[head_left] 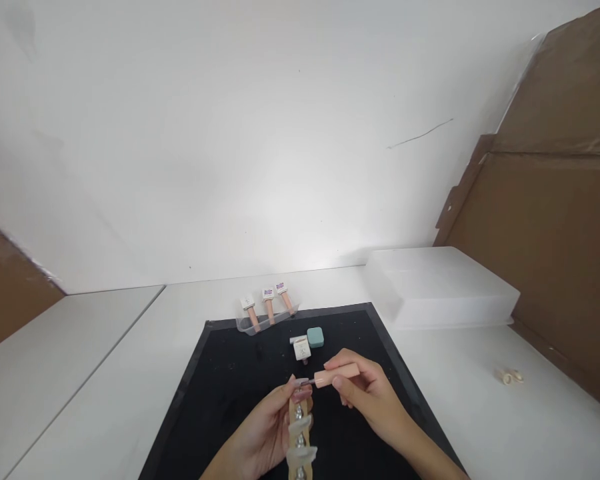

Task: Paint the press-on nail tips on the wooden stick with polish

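Black mat (pixel 230 393) on the table (pixel 480 413) catches any drips. Left hand (pixel 265 433) is wrapped around a wooden nail-tip stick (pixel 300 433), upright for easy reach; right hand (pixel 365 393) pinches the pink brush cap (pixel 337 375), bristles touching the top tip. Open bottle (pixel 302 348) waits just beyond.

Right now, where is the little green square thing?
In the head view, the green square block sits on the black mat, just right of the small white bottle and beyond the right hand.
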The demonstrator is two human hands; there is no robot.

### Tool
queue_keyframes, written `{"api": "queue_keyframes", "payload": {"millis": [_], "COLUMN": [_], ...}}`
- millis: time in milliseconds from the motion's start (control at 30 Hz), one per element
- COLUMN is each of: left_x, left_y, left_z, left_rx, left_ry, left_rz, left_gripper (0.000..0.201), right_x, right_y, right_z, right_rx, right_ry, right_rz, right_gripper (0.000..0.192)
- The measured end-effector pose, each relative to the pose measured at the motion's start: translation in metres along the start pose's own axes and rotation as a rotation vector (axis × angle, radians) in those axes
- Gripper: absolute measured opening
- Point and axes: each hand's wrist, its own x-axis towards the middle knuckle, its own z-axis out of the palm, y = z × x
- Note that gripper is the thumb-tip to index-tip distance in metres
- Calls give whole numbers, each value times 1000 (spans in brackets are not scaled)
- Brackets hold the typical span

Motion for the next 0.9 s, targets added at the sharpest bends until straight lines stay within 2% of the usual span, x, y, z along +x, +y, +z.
{"api": "queue_keyframes", "payload": {"millis": [233,467,567,733,900], "left_x": [-1,2,-1,-8,-7], "left_y": [0,-2,-1,0,1], "left_z": [-2,-4,-1,4,4], "left_rx": [-59,68,210,422,455], "left_ry": [21,100,118,72,99], "left_rz": [9,66,193,464,607], "left_gripper": [21,23,22,26,22], "right_x": [4,2,3,8,13], "right_y": [-2,2,2,-5,-8], "right_z": [-5,-3,-4,-7,-11], "right_rx": [-19,31,24,12,1], "right_ry": [176,113,167,248,206], "right_rz": [48,48,51,89,180], "right_gripper": [26,23,24,34,34]}}
